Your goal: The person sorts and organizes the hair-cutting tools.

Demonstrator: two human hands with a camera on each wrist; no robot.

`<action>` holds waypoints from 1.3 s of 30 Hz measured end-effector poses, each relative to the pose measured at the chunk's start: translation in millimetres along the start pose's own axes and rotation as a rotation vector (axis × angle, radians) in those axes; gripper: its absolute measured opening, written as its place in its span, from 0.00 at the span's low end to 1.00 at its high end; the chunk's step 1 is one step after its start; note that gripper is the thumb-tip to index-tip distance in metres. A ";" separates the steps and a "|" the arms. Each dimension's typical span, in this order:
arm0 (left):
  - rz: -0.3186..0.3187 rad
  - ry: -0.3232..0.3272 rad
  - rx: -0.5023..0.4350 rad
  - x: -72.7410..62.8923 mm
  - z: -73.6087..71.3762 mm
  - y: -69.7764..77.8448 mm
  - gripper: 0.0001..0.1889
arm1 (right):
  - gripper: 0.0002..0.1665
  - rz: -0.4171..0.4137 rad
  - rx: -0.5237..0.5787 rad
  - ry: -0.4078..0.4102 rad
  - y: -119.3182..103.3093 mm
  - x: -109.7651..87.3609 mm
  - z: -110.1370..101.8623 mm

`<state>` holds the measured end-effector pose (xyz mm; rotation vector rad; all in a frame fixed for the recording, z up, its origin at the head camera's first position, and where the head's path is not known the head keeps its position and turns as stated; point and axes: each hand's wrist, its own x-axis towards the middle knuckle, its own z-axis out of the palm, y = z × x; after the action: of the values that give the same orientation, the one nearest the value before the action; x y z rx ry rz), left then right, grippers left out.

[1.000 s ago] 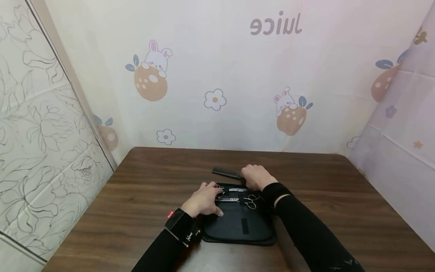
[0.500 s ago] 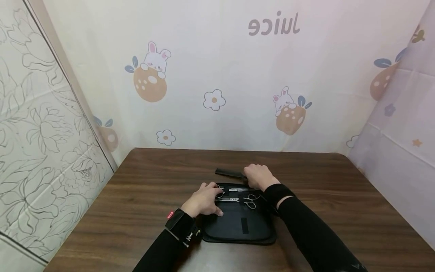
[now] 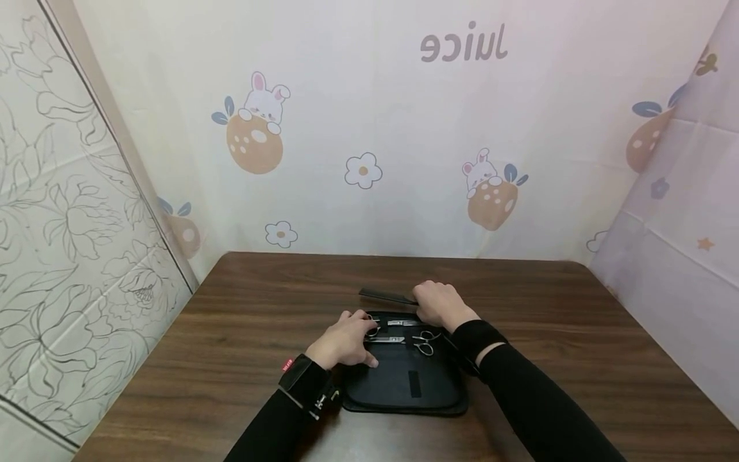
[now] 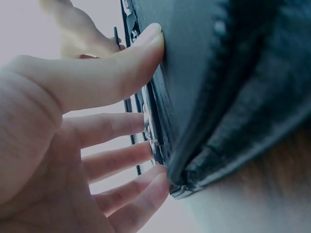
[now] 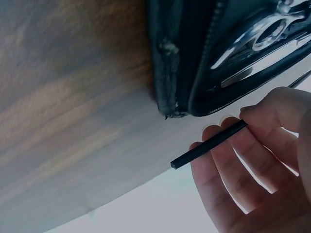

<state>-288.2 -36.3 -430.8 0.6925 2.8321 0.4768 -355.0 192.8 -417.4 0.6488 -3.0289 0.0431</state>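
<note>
My right hand [image 3: 442,304] pinches a black comb [image 3: 385,296] just beyond the far edge of a black zip case [image 3: 383,388]. The comb points left from my fingers; in the right wrist view its dark handle end [image 5: 209,144] lies across my fingertips. My left hand [image 3: 344,340] rests on the left side of the case, thumb on its inner face and fingers spread at the edge, as the left wrist view shows. Inside the case lie silver scissors [image 3: 424,342] with their blades to the left, and a second pair [image 3: 402,323] lies above, its loops partly under my left fingers.
The case lies on a brown wooden table [image 3: 260,308]. An elastic-like black strap [image 3: 415,384] sits on the case's near half. Behind the table hangs a pale printed curtain [image 3: 323,115], with a flower-patterned panel [image 3: 75,256] on the left.
My right hand has shifted slightly right and nearer, and the comb has turned so that it looks thinner. My left hand and the case stay in place.
</note>
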 end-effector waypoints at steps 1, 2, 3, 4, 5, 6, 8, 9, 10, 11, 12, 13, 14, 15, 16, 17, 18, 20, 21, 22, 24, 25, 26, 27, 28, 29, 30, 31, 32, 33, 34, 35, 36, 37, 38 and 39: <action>-0.002 -0.001 0.003 -0.4 -0.4 0.3 0.37 | 0.11 0.002 0.016 0.001 -0.2 -1.2 -0.2; -0.004 -0.001 0.007 -0.6 -0.7 0.7 0.37 | 0.10 0.005 0.033 0.003 -0.3 -2.6 -0.7; -0.006 0.000 0.013 -1.1 -1.0 1.3 0.37 | 0.10 0.002 0.048 0.009 0.3 -4.1 -0.8; -0.006 0.002 0.022 -1.9 -1.5 2.2 0.37 | 0.09 -0.001 0.066 0.015 1.0 -5.8 -1.3; -0.008 0.004 0.027 -2.7 -1.7 3.0 0.37 | 0.09 -0.004 0.086 0.019 1.7 -7.8 -2.3; -0.007 0.006 0.033 -3.1 -1.8 3.8 0.36 | 0.08 -0.007 0.102 0.027 2.4 -9.7 -3.3; -0.005 0.007 0.042 -4.2 -2.1 5.1 0.36 | 0.07 -0.011 0.115 0.045 3.9 -13.4 -4.8; -0.005 0.005 0.046 -4.9 -2.6 5.7 0.36 | 0.07 -0.011 0.121 0.050 4.4 -15.2 -5.5; -0.005 0.005 0.050 -5.4 -3.0 6.0 0.36 | 0.07 -0.011 0.124 0.052 4.8 -17.0 -5.9; -0.007 0.003 0.048 -5.8 -3.4 5.8 0.36 | 0.07 -0.012 0.126 0.052 5.0 -18.8 -6.3; -0.006 0.002 0.048 -6.4 -4.2 5.8 0.35 | 0.07 -0.014 0.124 0.051 5.1 -20.6 -6.5; -0.005 0.000 0.049 -7.2 -5.1 5.8 0.35 | 0.07 -0.016 0.122 0.049 5.0 -22.5 -6.6; -0.002 0.002 0.050 -7.8 -5.9 5.6 0.34 | 0.07 -0.019 0.120 0.048 4.7 -24.5 -6.9; 0.003 0.010 0.050 -8.5 -6.8 5.6 0.33 | 0.07 -0.023 0.116 0.049 4.4 -26.4 -6.9; 0.013 0.026 0.053 -9.0 -6.9 5.3 0.32 | 0.07 -0.027 0.110 0.049 3.7 -28.2 -7.3; 0.027 0.047 0.057 -9.7 -7.4 5.4 0.30 | 0.07 -0.030 0.107 0.051 3.0 -29.9 -7.8; 0.047 0.079 0.069 -10.5 -8.0 5.8 0.28 | 0.07 -0.031 0.105 0.054 2.3 -31.5 -8.2; 0.094 0.160 0.105 -12.0 -9.0 7.1 0.23 | 0.07 -0.035 0.099 0.063 0.8 -34.2 -9.3; 0.120 0.208 0.131 -12.8 -9.7 8.0 0.20 | 0.08 -0.038 0.099 0.065 -0.2 -35.3 -9.8; 0.148 0.255 0.162 -13.4 -10.4 8.9 0.18 | 0.09 -0.040 0.100 0.065 -1.2 -36.3 -10.3; 0.201 0.343 0.219 -14.2 -13.0 11.3 0.15 | 0.10 -0.046 0.099 0.064 -3.7 -38.2 -10.9; 0.226 0.381 0.248 -14.4 -14.3 12.5 0.14 | 0.11 -0.051 0.099 0.064 -5.3 -39.2 -11.4; 0.250 0.418 0.276 -14.2 -15.5 13.5 0.13 | 0.12 -0.055 0.098 0.063 -6.9 -40.3 -11.7; 0.271 0.452 0.302 -13.9 -16.6 14.3 0.12 | 0.12 -0.058 0.094 0.063 -8.6 -41.4 -12.0; 0.291 0.483 0.323 -13.5 -17.8 15.1 0.11 | 0.11 -0.062 0.088 0.067 -10.4 -42.5 -12.4; 0.309 0.510 0.339 -12.9 -18.9 15.6 0.11 | 0.11 -0.067 0.082 0.071 -12.2 -43.7 -12.8; 0.322 0.535 0.358 -12.1 -19.9 15.8 0.12 | 0.10 -0.072 0.078 0.079 -14.2 -44.9 -13.3; 0.332 0.556 0.377 -11.3 -20.7 15.8 0.13 | 0.10 -0.076 0.072 0.087 -16.1 -46.2 -13.9; 0.340 0.572 0.393 -10.6 -21.4 15.6 0.14 | 0.09 -0.081 0.068 0.096 -18.0 -47.4 -14.4; 0.346 0.584 0.406 -9.9 -21.9 15.2 0.15 | 0.08 -0.087 0.067 0.106 -20.0 -48.8 -15.1; 0.350 0.591 0.417 -9.5 -22.4 14.7 0.16 | 0.08 -0.093 0.065 0.115 -22.1 -50.2 -15.9; 0.350 0.593 0.427 -8.9 -22.7 14.0 0.17 | 0.08 -0.099 0.067 0.122 -24.0 -51.6 -16.4; 0.348 0.593 0.436 -8.6 -22.8 13.4 0.19 | 0.07 -0.105 0.068 0.128 -26.0 -53.2 -17.1; 0.346 0.591 0.442 -8.4 -22.8 12.7 0.20 | 0.07 -0.110 0.068 0.131 -27.8 -54.7 -17.6; 0.345 0.587 0.442 -8.3 -22.8 12.1 0.21 | 0.07 -0.117 0.070 0.135 -29.6 -56.3 -18.2; 0.342 0.584 0.444 -8.2 -22.6 11.4 0.22 | 0.07 -0.120 0.067 0.136 -31.2 -57.7 -18.5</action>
<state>-282.0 -36.6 -404.9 1.3248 3.4243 0.0883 -288.9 188.5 -401.2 0.7976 -2.8632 0.1774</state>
